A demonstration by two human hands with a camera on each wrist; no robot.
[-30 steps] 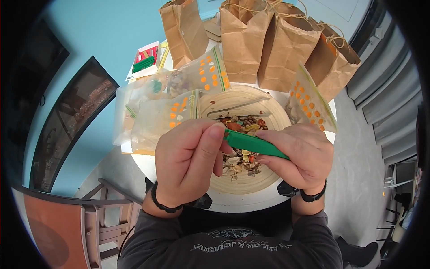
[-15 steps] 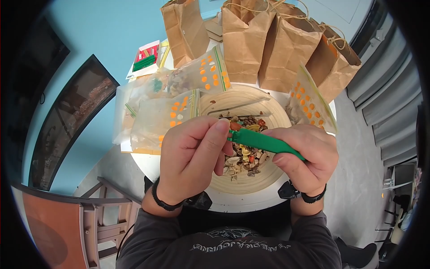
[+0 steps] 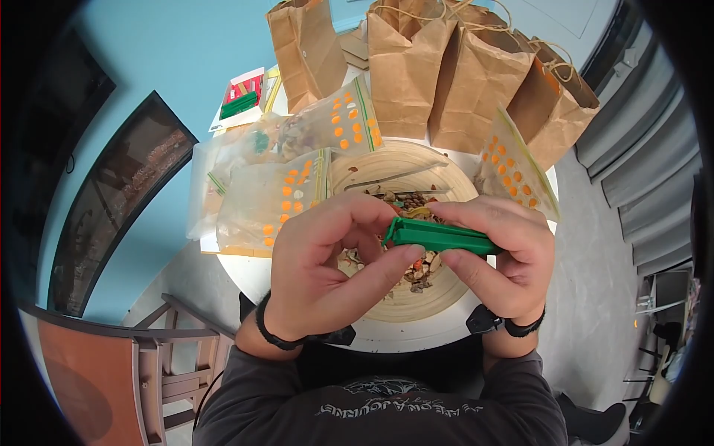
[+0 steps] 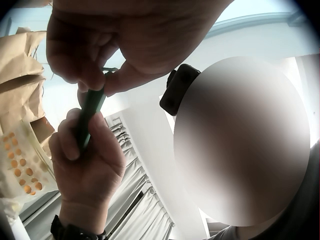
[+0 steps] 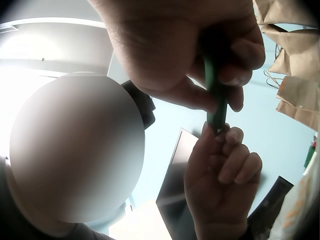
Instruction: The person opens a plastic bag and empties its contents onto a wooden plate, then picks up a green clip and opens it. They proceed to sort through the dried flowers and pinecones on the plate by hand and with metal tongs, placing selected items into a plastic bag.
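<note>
A long green plastic piece (image 3: pixel 442 236) is held level above the round wooden tray (image 3: pixel 387 306) in the head view. The right hand (image 3: pixel 509 256) grips its right part between thumb and fingers. At its left end the left hand (image 3: pixel 323 260) pinches it with thumb and index finger. Both wrist views show the green piece (image 4: pixel 91 107) (image 5: pixel 216 95) spanning the two hands. Beneath, dried plant pieces (image 3: pixel 421 276) lie on the tray, partly hidden by the hands. Metal tweezers (image 3: pixel 401 175) rest at the tray's back.
Several brown paper bags (image 3: pixel 407 67) stand along the table's back. Zip bags with orange dots lie left (image 3: pixel 260 197) and stand right (image 3: pixel 513 167) of the tray. A red packet with green pieces (image 3: pixel 239 102) sits at the back left.
The green piece has turned so its grooved side shows and lies more level. The left thumb has moved down and right onto its near edge, the left index finger lying at its far side.
</note>
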